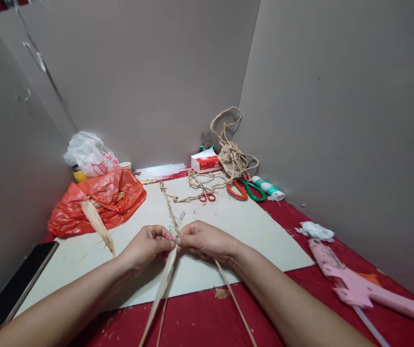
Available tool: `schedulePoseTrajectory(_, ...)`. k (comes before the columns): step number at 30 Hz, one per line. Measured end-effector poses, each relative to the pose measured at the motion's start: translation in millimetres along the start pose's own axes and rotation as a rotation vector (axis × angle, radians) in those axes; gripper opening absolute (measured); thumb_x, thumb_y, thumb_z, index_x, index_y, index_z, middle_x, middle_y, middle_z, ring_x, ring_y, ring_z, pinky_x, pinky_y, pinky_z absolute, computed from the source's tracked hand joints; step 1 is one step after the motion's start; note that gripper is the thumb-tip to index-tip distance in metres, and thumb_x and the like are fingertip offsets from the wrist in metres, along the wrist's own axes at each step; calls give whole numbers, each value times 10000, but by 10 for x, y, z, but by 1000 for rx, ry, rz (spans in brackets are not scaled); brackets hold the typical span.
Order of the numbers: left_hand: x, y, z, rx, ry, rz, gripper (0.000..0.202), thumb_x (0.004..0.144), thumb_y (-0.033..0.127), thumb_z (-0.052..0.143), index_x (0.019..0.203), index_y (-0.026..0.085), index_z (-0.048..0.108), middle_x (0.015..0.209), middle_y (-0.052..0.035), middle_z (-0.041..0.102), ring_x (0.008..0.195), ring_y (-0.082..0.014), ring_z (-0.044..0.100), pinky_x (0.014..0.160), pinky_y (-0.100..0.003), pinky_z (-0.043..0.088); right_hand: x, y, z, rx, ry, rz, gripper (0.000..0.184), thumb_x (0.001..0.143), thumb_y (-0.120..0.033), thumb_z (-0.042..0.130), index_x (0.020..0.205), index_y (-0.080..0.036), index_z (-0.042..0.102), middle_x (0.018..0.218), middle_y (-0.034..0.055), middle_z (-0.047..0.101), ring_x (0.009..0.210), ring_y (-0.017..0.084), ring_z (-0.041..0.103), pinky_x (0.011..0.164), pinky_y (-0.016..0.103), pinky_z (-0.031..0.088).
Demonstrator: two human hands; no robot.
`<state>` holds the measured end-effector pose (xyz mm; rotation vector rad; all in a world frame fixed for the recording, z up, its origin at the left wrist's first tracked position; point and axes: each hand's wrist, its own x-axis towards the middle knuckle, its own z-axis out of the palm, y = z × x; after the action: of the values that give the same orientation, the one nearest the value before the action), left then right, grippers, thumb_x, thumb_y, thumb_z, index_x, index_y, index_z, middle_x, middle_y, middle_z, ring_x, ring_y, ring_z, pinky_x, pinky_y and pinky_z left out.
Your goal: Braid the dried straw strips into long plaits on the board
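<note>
My left hand (152, 246) and my right hand (207, 241) meet at the middle of the white board (261, 241), thumbs and fingertips pinched. Between them is the near end of a braided straw cord (170, 210), which runs away across the board. From my left fingers a wide pale straw strand (165, 279) hangs toward me, a thinner one beside it. Another thin straw strand (234, 294) comes out from under my right hand. The exact crossing of the strands is hidden by my fingertips. A dried husk leaf (96, 222) lies left of my left hand.
Behind are small red scissors (207, 197), larger scissors (252, 191) and a heap of cord (234, 159). A red plastic bag (102, 193) and a phone (17, 284) lie left. A pink glue gun (359, 284) sits right. Grey walls enclose the table.
</note>
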<state>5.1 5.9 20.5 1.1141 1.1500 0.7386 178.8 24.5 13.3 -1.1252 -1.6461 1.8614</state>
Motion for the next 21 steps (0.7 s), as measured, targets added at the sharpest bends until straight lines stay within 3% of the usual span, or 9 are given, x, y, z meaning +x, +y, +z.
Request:
schedulePoseTrajectory(11, -58, -12, 61, -4, 52, 57, 197, 625, 218, 700, 666, 134, 527, 486, 43, 509, 438, -48, 417, 469, -177, 307, 21, 9, 35, 6, 47, 7, 230, 651, -237, 596, 530, -171, 412, 382, -103, 301, 311, 26, 211, 312, 200, 116)
schedulePoseTrajectory(15, -121, 33, 79, -73, -2, 87, 208, 655, 229, 702, 696, 139, 520, 520, 27, 542, 474, -60, 462, 502, -183, 346, 8, 8, 42, 7, 60, 1, 219, 647, -229, 601, 523, -160, 434, 384, -98, 322, 328, 25, 223, 339, 200, 131)
schedulePoseTrajectory(18, -259, 237, 73, -75, -40, 152, 175, 704, 231, 681, 749, 141, 537, 590, 3, 582, 537, -74, 515, 556, -193, 397, 4, 15, 50, -35, 87, 25, 180, 637, -204, 606, 529, -145, 475, 381, -95, 344, 340, 22, 223, 355, 198, 127)
schedulePoseTrajectory(21, -462, 627, -14, -91, -10, 238, 165, 693, 193, 687, 762, 148, 543, 619, 19, 555, 556, -63, 509, 543, -172, 407, 7, 21, 53, -66, 71, 56, 155, 644, -210, 596, 537, -147, 504, 361, -98, 323, 326, 27, 207, 345, 203, 119)
